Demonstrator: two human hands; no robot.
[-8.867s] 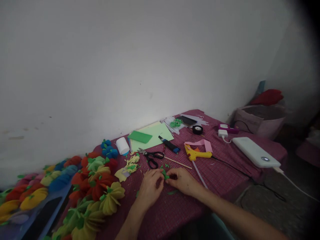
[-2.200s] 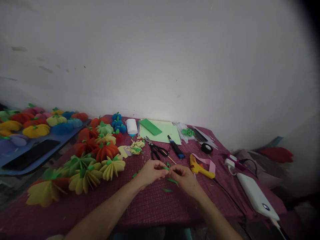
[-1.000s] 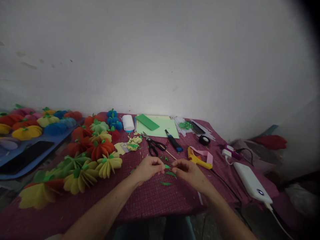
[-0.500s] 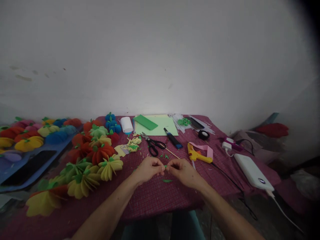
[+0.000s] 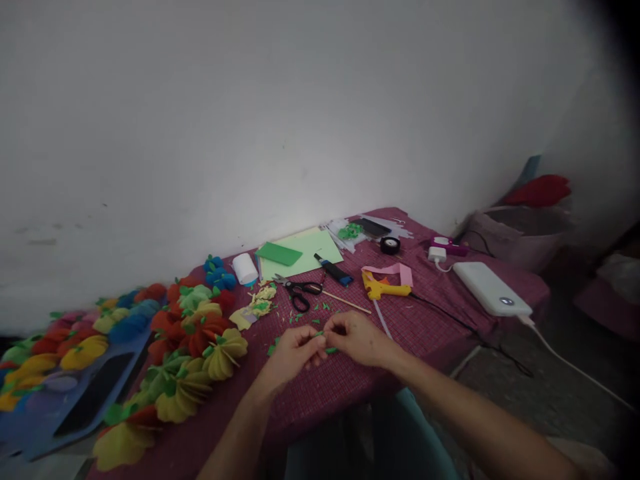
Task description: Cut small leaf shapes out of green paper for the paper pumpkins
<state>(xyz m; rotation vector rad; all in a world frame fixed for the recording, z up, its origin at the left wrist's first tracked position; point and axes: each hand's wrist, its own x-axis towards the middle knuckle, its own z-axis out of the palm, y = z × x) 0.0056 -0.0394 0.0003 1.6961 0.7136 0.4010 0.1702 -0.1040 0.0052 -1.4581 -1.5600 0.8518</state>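
Working close together again after standing apart a second ago, with left hand [image 5: 295, 350] and right hand [image 5: 356, 337]: apparently pinching, with bent fingers, small green piece [image 5: 320, 333] on near side of scissors [image 5: 301, 293]; probably resuming two-handed work on it.

The left hand [image 5: 296, 349] and right hand [image 5: 361, 339] are bare, with slim fingers [image 5: 334, 327], their fine detail blurred by the dim light. Behind the fingers, the wrists [image 5: 392, 356] and long, lean forearms [image 5: 467, 415] are uncovered too, smooth in outline and widening gently away from the hands. Below the fingers, nearer the wearer, show plain blue-green trousers [image 5: 415, 437], paler on the right side and shadowed on the left.
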